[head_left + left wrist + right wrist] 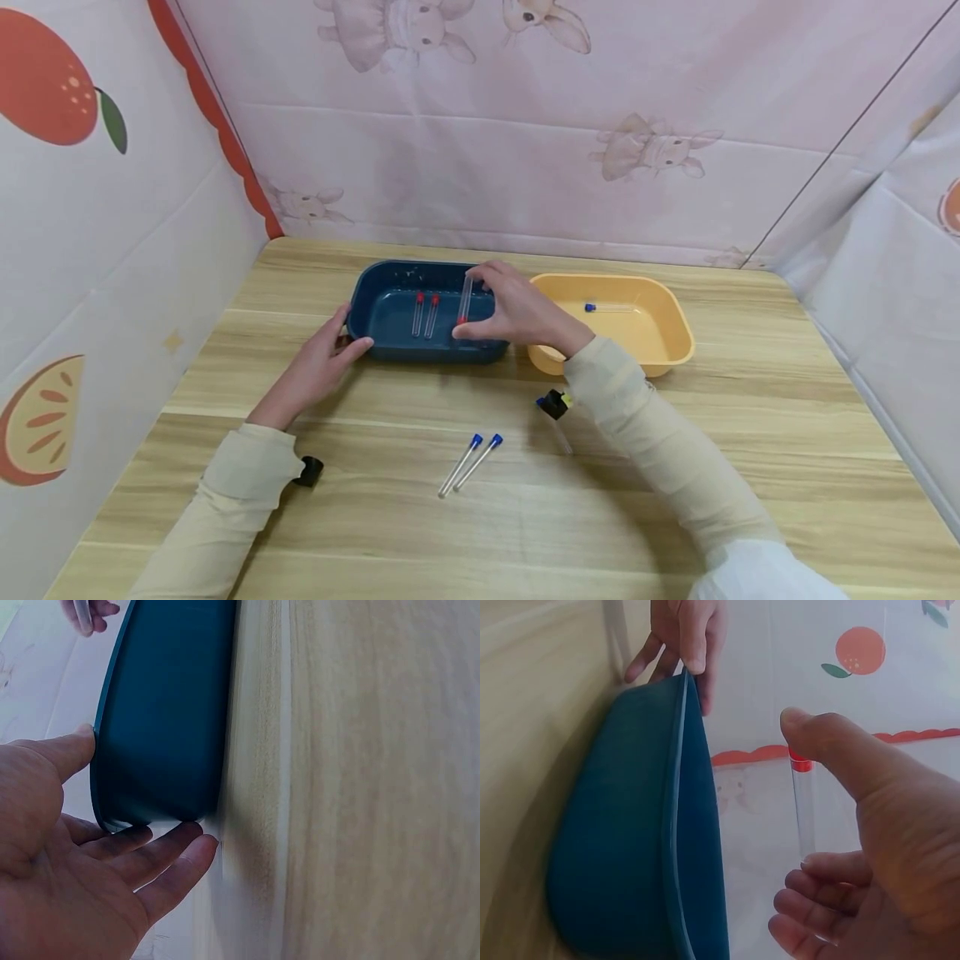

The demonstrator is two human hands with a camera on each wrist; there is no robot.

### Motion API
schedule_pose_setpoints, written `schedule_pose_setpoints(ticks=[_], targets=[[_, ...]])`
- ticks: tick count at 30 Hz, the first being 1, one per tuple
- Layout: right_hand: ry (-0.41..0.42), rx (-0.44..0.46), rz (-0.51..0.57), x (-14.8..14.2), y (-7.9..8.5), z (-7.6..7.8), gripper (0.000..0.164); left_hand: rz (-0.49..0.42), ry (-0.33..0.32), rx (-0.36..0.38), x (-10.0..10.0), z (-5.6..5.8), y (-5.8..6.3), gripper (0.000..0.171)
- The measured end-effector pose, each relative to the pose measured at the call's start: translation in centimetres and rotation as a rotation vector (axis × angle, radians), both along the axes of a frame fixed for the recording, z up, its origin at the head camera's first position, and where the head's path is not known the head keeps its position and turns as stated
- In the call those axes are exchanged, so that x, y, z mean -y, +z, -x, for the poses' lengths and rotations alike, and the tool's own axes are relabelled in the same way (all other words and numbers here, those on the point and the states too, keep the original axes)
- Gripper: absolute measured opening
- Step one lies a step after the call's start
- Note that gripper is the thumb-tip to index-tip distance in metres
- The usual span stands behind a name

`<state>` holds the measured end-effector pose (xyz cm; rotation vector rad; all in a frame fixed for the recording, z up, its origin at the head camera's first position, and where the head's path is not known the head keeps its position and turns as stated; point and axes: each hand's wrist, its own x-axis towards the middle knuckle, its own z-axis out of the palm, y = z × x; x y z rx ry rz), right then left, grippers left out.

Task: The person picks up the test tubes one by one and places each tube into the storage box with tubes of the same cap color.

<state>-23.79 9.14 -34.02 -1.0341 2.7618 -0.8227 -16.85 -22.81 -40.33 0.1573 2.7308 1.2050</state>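
Red-capped tube [803,814] hides (partly) behind the right hand's [885,832] thumb [836,742].

The head view is bright and evenly lit, with a soft shadow beside the right sleeve [667,442] on the surface [525,542] and small glints inside the blue bin [427,353]. Both wrist views are dimmer and hazier; the left shows the surface smeared.

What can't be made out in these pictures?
Head view: part of the yellow tray, behind the right hand.
Head view: upper end of a loose tube, behind the black device.
Left wrist view: most of the right hand, beyond top edge.
Right wrist view: two red-capped tubes inside the blue tray, behind its wall.
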Motion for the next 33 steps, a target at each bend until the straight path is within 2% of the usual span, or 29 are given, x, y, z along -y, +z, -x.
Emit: schedule_pose_setpoints(ticks=[14, 25, 33], targets=[[-0.022, 0.045, -0.03, 0.8, -0.6, 1.9, 0.091, 0.001, -0.001, -0.006, 0.1, 0.1, -0.3, 0.084], [-0.03, 0.091, -0.061, 1.3, -1.8, 3.3, 0.092, 0.013, 0.001, -0.006, 0.2, 0.2, -0.3, 0.085], [-0.004, 0.115, -0.103, 2.1, -2.5, 4.2, 0.092, 0.02, -0.001, -0.012, 0.2, 0.2, -0.3, 0.082]])
